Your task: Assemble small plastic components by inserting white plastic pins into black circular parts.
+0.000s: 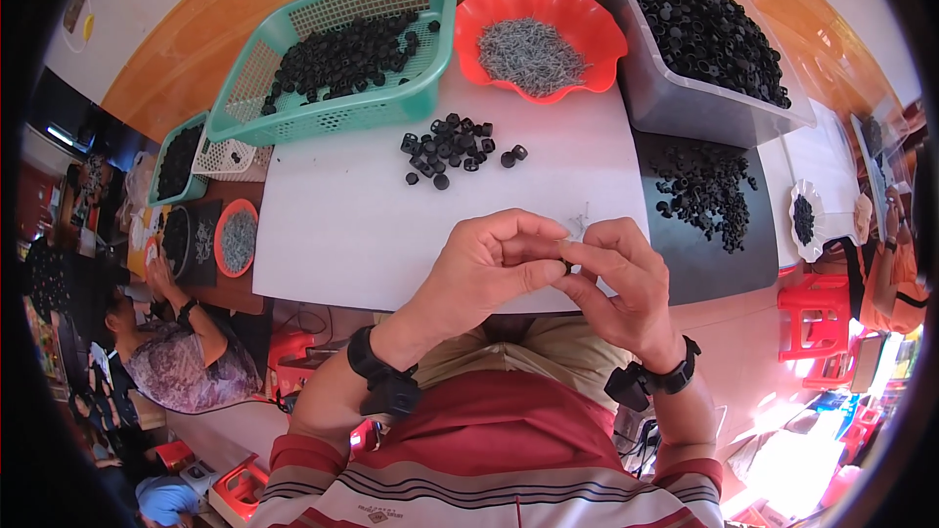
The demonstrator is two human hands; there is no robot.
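Note:
My left hand [489,269] and my right hand [626,284] meet above the near edge of the white work surface. Between their fingertips is a small black part [566,267], mostly covered by the fingers. Both hands pinch it, thumbs against forefingers. Just beyond the fingers a few small silver screws [579,223] lie on the white sheet. Farther off, a loose pile of black plastic pieces [452,145], some cube-shaped with holes and some round, sits on the same sheet.
A green basket [337,112] of black pieces, a red scalloped bowl [606,39] of silver screws and a grey bin [699,110] of black rings line the back. Small black parts [709,191] lie on a dark mat at right. Co-workers sit left [186,352] and right [890,284].

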